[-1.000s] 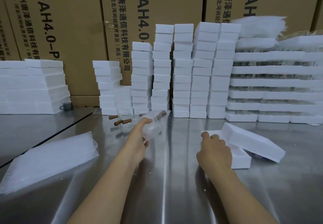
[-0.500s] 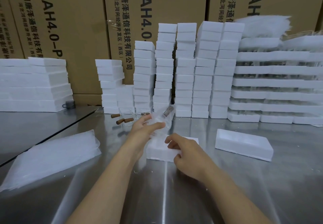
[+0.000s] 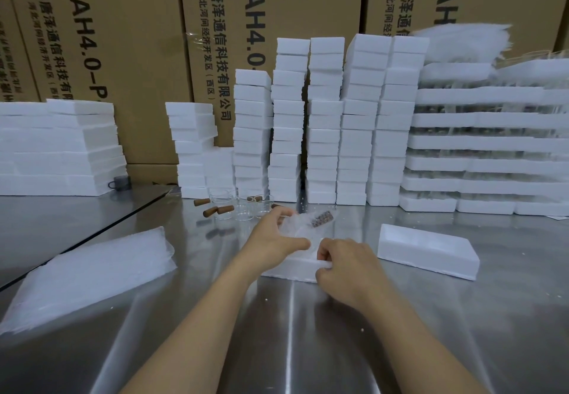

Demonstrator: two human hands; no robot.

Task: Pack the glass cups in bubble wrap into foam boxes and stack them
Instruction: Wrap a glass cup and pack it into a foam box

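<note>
A glass cup wrapped in bubble wrap (image 3: 311, 224), its brown handle showing through, lies over a white foam box (image 3: 292, 267) at the table's centre. My left hand (image 3: 274, 239) holds the wrapped cup from the left, thumb stretched along its near side. My right hand (image 3: 345, 264) pinches the box's near rim with curled fingers. A second foam piece (image 3: 428, 250), open side up, lies to the right. Bare glass cups with brown handles (image 3: 234, 209) stand just behind the hands.
A pile of bubble wrap sheets (image 3: 89, 273) lies at the left on the steel table (image 3: 292, 332). Tall stacks of foam boxes (image 3: 326, 119) line the back, with foam trays (image 3: 492, 144) at the right, foam slabs (image 3: 58, 147) at the left and cardboard cartons behind.
My right hand dragged a foam box from the right to the centre, leaving the other foam piece behind. My left hand brought the wrapped cup down onto that box.
</note>
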